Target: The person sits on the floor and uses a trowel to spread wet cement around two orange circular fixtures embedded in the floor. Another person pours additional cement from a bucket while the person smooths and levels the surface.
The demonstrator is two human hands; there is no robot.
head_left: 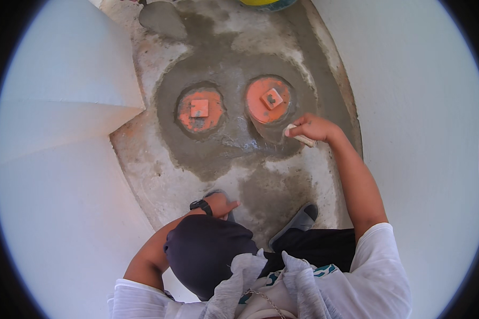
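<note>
My right hand (315, 129) is closed round a pale, flat, block-like piece (305, 139) with a rough lower edge; its exact kind I cannot make out. It is held low over the wet grey mortar (234, 151), just below the right of two round orange pipe caps. That right cap (257, 106) and the left cap (211, 121) each have a raised square knob, and mortar surrounds both. Grey smears mark their faces. My left hand (216, 204), with a black watch at the wrist, rests above my left foot with a finger stretched out and holds nothing visible.
White walls (410, 106) border the floor on both sides, with a wall corner (127, 114) jutting in at the left. A yellow bucket (261, 2) stands at the far edge. A grey slab-like patch (162, 20) lies far left. My sandalled right foot (298, 222) is on the floor.
</note>
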